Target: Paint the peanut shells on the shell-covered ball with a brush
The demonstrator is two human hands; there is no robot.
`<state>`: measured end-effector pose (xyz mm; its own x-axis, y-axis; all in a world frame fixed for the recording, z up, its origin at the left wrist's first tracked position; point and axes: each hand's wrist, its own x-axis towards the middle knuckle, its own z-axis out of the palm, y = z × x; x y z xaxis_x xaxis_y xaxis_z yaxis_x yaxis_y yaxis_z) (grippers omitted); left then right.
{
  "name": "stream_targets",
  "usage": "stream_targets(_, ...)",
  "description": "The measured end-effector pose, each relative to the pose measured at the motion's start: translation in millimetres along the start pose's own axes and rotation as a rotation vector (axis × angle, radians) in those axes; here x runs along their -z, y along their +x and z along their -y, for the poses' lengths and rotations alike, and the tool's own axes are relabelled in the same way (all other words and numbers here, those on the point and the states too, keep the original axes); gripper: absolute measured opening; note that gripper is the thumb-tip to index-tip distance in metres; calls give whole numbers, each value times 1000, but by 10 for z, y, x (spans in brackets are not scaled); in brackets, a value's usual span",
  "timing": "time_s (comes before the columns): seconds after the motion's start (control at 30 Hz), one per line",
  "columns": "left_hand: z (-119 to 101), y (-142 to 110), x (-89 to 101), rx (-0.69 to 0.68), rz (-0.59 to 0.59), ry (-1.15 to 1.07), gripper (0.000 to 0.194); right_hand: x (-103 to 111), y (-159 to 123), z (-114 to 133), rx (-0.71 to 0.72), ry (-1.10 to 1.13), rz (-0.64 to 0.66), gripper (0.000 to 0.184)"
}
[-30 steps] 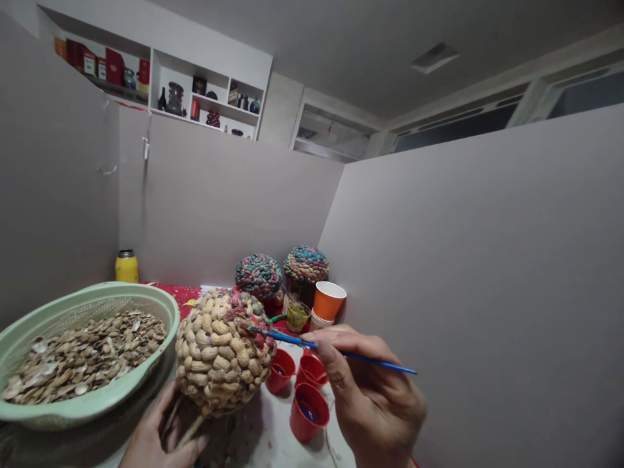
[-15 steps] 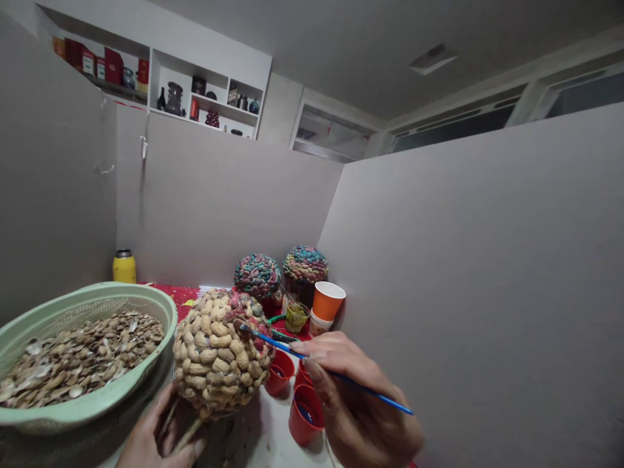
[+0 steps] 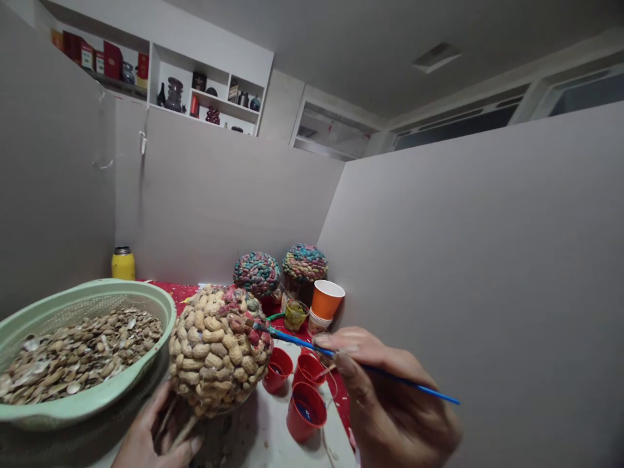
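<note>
A ball covered in peanut shells [image 3: 214,351] stands on a stick at the front of the table, with a patch of red and blue paint on its upper right. My left hand [image 3: 153,435] is closed around the stick below the ball. My right hand [image 3: 390,403] pinches a thin blue paintbrush [image 3: 341,356], and the brush tip touches the painted patch on the ball. Three small red cups of paint [image 3: 305,406] sit just right of the ball, under the brush.
A pale green basket [image 3: 112,383] full of shells sits at the left. Two fully painted shell balls [image 3: 280,270], an orange paper cup [image 3: 326,300] and a small jar stand at the back. A yellow flask [image 3: 122,263] is in the far left corner. Grey partitions enclose the table.
My right hand has shifted right and slightly down, drawing the brush handle out to the right. The brush tip stays on the ball's painted patch. The left hand holds still.
</note>
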<state>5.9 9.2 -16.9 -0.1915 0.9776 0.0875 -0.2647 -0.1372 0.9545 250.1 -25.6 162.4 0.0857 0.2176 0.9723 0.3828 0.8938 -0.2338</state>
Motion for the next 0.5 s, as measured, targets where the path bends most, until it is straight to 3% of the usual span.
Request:
stream_targets(0.1, -106, -10, -13, -45, 3, 78, 77, -11, 3, -31, -28, -9, 18, 25)
stream_targets(0.33, -256, 46, 52, 47, 68, 96, 70, -33, -1, 4, -5, -16, -12, 19)
stream_targets(0.5, -269, -2, 22, 10, 3, 107, 82, -58, 15, -4, 63, -19, -22, 24)
